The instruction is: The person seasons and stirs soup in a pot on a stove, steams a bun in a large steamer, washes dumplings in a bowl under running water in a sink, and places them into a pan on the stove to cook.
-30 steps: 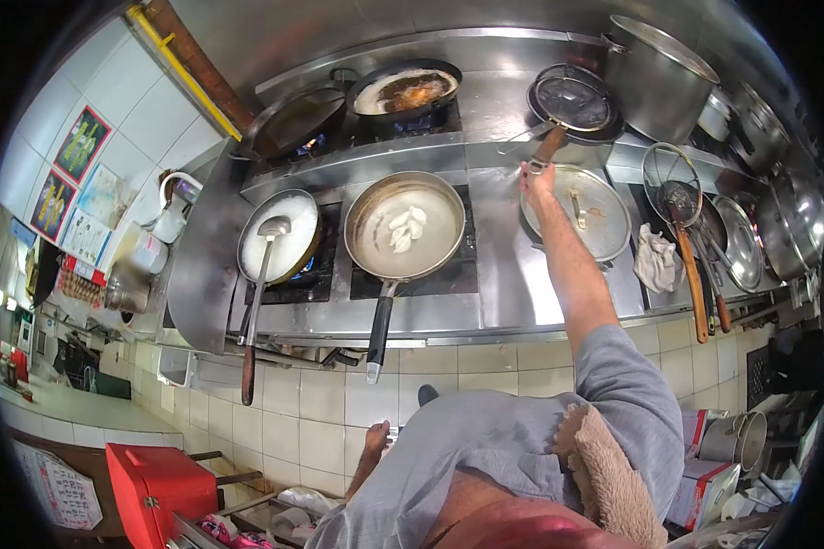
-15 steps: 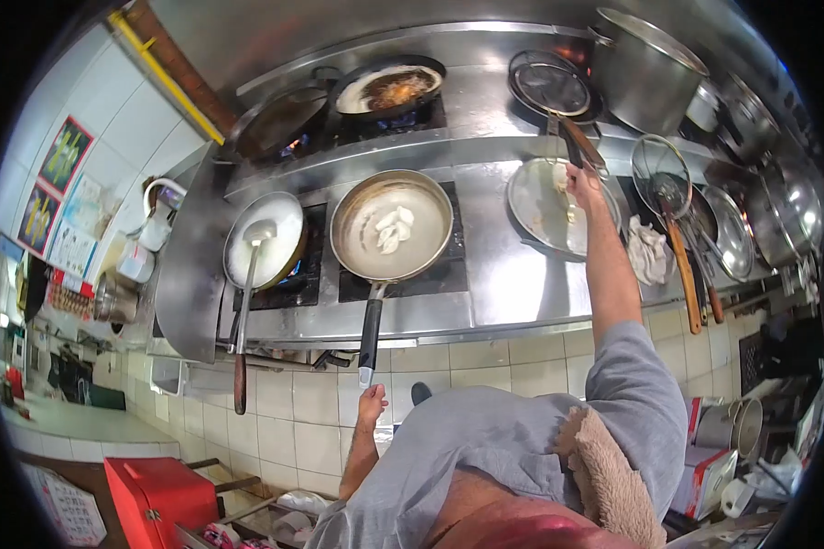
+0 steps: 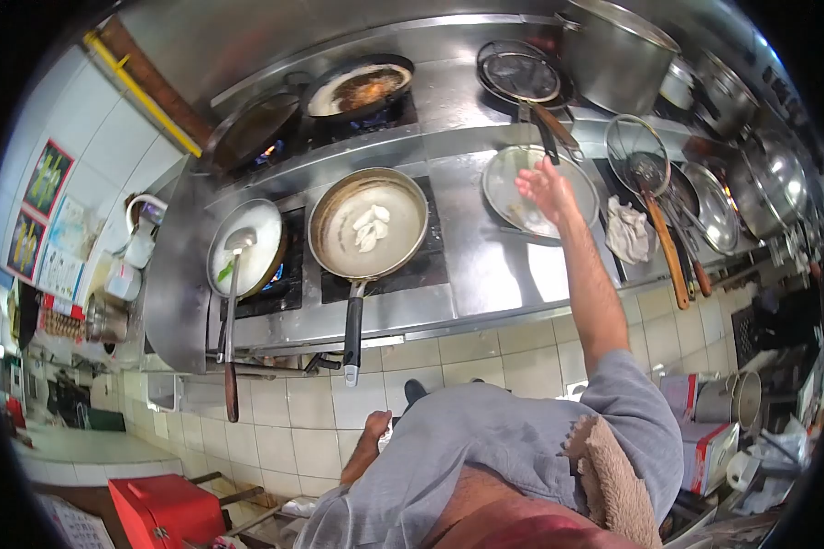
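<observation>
My right hand (image 3: 547, 194) reaches over a round, flat pan-like dish (image 3: 579, 188) on the steel counter; its fingers are apart and nothing is in them. Just beyond the fingertips is a dark handle (image 3: 547, 142) near the stacked mesh strainers (image 3: 520, 77). Low by my body, my left hand (image 3: 376, 426) has curled fingers; what they hold, if anything, is hidden. Ahead of it, a frying pan (image 3: 398, 252) sits on a burner with white pieces (image 3: 372, 227) inside. To its left, a ladle (image 3: 236, 274) rests across a pan of white liquid (image 3: 258, 222) with a green leaf (image 3: 226, 272).
At the back, a dark pan (image 3: 357, 91) holds browned, bubbling contents, with another dark pan (image 3: 256, 128) beside it. A tall stockpot (image 3: 618, 59) stands back right. A crumpled cloth (image 3: 628, 233) and long-handled strainers (image 3: 652, 174) lie at right. A red box (image 3: 165, 512) is lower left.
My right hand has let go of the dark handle and opened. My left hand has dropped lower. A green leaf now shows in the white liquid. The whole view has shifted slightly.
</observation>
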`<state>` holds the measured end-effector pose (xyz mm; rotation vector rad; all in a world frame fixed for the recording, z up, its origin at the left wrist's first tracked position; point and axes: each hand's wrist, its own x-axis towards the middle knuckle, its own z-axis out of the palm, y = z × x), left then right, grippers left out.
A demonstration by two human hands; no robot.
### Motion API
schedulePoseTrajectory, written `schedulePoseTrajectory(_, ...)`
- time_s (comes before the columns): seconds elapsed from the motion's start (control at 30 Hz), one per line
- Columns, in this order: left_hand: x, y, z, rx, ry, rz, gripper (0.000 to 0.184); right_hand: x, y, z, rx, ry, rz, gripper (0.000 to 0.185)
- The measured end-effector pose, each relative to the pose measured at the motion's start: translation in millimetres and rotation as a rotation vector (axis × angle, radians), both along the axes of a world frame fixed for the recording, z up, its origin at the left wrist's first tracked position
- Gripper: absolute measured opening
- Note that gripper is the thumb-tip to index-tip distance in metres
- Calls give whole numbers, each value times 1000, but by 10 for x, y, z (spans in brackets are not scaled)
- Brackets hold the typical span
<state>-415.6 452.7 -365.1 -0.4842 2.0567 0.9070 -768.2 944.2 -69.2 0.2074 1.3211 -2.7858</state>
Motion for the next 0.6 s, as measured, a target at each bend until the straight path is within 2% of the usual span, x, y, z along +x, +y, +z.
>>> schedulePoseTrajectory(0.03, 28, 2, 6, -1, 9, 24, 45, -162, -43, 85, 30, 10, -17, 63)
schedulePoseTrajectory(0.1, 87, -12, -6, 21, 42, 340, 46, -511, -127, 233, -58, -90, -113, 60)
schedulePoseTrajectory(0.17, 108, -11, 8, 67, 128, 466, 46, -805, -108, 334, -146, -151, -51, 53)
schedulePoseTrajectory(0.23, 105, -10, 66, 130, 233, 578, 46, -1396, 85, 2, -117, -170, -46, 22)
schedulePoseTrajectory(0.27, 121, -5, 88, 116, 250, 608, 45, -1463, 21, 59, -115, -121, -81, 14)
schedulePoseTrajectory(0.33, 223, -7, 63, 143, 281, 656, 44, -1449, -60, 160, -114, -58, -150, 10)
schedulePoseTrajectory(0.4, 376, -32, 147, 128, 373, 479, 40, -1314, -192, 289, -109, 31, -139, 9)
schedulePoseTrajectory(0.43, 504, -487, -683, 330, 241, 216, 34, -1194, -315, 413, -31, 32, -215, 9)
schedulePoseTrajectory(0.5, 713, -404, -822, -32, 773, -45, 29, -1040, -488, 607, 53, 30, -250, 17)
schedulePoseTrajectory(0.53, 739, -456, -805, -86, 755, -165, 30, -967, -545, 702, 57, 28, -251, 17)
schedulePoseTrajectory(0.6, 796, -592, -773, -203, 717, -380, 30, -904, -720, 893, 279, 31, -165, 34)
